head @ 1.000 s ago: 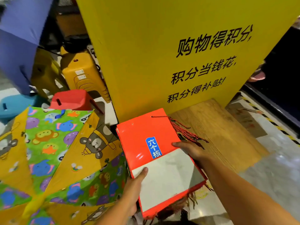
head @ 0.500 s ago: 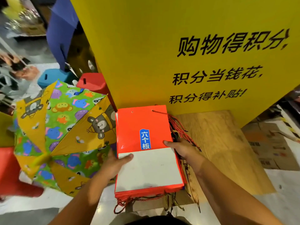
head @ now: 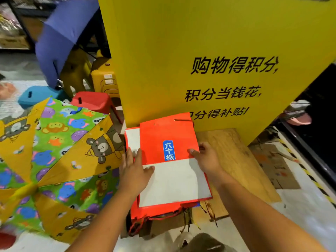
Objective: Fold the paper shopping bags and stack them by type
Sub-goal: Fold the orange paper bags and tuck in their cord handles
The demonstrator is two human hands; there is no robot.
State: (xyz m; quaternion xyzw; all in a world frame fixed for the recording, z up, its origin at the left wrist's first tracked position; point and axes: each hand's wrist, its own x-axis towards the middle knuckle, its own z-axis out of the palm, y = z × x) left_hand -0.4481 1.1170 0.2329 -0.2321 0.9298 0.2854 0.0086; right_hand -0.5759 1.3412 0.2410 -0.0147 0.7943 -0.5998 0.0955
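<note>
A folded orange paper bag [head: 163, 137] with a blue label and a white lower half lies flat on top of a stack of like orange bags [head: 132, 139], shifted a little to the right of the one below. My left hand [head: 133, 170] rests flat on the bag's left edge, fingers straight. At the bag's right edge my right hand [head: 205, 157] holds it, thumb on top and fingers hidden beneath. Red and gold cord handles [head: 183, 215] hang out at the stack's near end.
The stack lies on a wooden board [head: 232, 151] in front of a tall yellow sign [head: 209, 51]. An open children's umbrella [head: 54, 151] fills the left. Behind it stand a red stool [head: 91, 101], a blue stool [head: 36, 94], yellow stools [head: 103, 79] and a blue umbrella [head: 61, 37].
The stack has gone down onto the board in front of the sign. My left hand has moved from gripping the bags' left edge to lying flat on top.
</note>
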